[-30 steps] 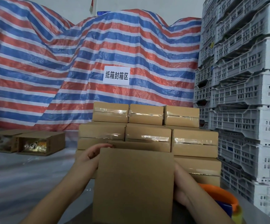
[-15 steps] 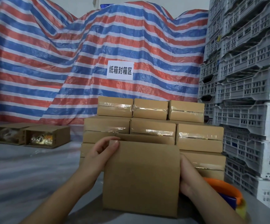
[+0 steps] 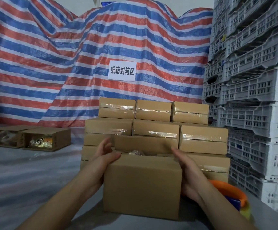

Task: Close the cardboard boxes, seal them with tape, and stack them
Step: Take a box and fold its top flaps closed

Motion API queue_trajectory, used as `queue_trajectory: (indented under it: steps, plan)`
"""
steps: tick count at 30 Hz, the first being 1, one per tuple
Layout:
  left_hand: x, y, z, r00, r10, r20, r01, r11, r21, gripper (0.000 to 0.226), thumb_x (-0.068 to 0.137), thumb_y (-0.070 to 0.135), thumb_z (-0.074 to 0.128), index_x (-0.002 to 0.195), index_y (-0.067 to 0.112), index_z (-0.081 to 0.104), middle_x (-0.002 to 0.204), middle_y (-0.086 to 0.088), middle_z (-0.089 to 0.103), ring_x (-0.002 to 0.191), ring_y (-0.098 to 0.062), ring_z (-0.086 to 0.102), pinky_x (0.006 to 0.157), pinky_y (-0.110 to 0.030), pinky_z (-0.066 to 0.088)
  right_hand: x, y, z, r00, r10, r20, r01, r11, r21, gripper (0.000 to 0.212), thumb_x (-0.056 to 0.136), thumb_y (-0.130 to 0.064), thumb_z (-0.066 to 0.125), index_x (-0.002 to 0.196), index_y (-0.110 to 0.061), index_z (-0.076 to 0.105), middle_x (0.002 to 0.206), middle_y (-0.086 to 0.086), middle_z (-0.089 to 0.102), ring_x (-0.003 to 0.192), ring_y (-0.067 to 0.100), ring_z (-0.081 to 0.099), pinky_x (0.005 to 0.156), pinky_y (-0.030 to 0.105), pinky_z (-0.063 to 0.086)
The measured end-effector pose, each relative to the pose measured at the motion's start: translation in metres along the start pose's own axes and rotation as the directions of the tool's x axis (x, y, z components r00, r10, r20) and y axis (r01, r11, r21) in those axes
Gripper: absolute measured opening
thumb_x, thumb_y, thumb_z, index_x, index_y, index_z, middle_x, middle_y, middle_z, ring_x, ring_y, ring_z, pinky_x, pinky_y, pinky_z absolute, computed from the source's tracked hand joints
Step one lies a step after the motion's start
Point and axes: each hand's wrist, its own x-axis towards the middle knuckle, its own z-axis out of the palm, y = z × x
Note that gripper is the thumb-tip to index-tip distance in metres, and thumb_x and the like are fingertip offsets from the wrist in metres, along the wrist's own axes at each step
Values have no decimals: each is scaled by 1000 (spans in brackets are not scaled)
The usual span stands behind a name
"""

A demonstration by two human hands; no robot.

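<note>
A cardboard box (image 3: 142, 186) stands on the grey worktop (image 3: 91, 218) near its front edge, between the person's two hands. Its top is open: the far flap (image 3: 145, 144) stands upright, and something in crinkled clear wrap (image 3: 135, 153) shows just inside the rim. The left hand (image 3: 104, 159) rests against the box's upper left corner, thumb lying along the top edge and fingers straight and spread above it, so its grip is apart. The right hand (image 3: 184, 165) lies flat against the box's right side with fingers extended toward the top right corner, its grip likewise apart and clamped on nothing. Directly behind the box, toward the back of the worktop, rises a stack of sealed boxes (image 3: 153, 128) in stepped rows, each with a shiny band of clear tape across its front. At the right edge of the worktop, beside the right forearm, lies an orange tape dispenser (image 3: 229, 190) with blue and yellow parts, partly hidden. Far to the left, near the back left corner, two open boxes (image 3: 33, 138) lie on their sides just beside each other, their openings showing packets in clear wrap. A red, white and blue striped tarp (image 3: 68, 55) covers the background and carries a white sign (image 3: 122, 71) with printed characters. Grey plastic crates (image 3: 251, 80) are piled high along the right side.
</note>
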Motion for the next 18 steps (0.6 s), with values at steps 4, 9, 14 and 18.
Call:
queue_trajectory:
  steps: [4, 9, 14, 18]
  plan:
    - [2, 0, 0, 989, -131, 70, 133, 991, -20, 55, 92, 17, 61, 139, 40, 45, 107, 20, 61, 97, -16, 67, 67, -29, 54, 2, 3, -5, 1000, 17, -17, -19, 995, -96, 109, 59, -27, 88, 152, -32, 33, 120, 14, 66, 108, 38, 66, 89, 45, 52]
    - [3, 4, -5, 978, -148, 145, 157, 986, -53, 57, 73, 16, 66, 121, 46, 55, 93, 14, 75, 82, -18, 74, 60, -30, 57, 6, 2, -6, 993, -57, 106, 57, 998, 2, 47, 63, -23, 76, 103, -44, 66, 85, 2, 79, 83, 26, 76, 64, 35, 60]
    - [0, 7, -1, 985, -128, 113, 134, 990, -47, 42, 82, 14, 65, 113, 42, 60, 97, 6, 76, 81, -21, 71, 61, -31, 55, 5, 2, -7, 983, -139, 116, 141, 990, -2, 75, 69, -15, 79, 136, -39, 56, 119, 11, 72, 108, 35, 69, 92, 46, 54]
    - [-4, 4, -3, 996, -88, 6, 87, 991, 105, 32, 72, 27, 72, 103, 26, 67, 104, -4, 68, 91, -24, 63, 70, -32, 48, 5, 1, -5, 974, -204, 101, 211, 975, -68, 32, 72, -22, 73, 103, -25, 78, 113, 5, 74, 106, 32, 67, 87, 42, 53]
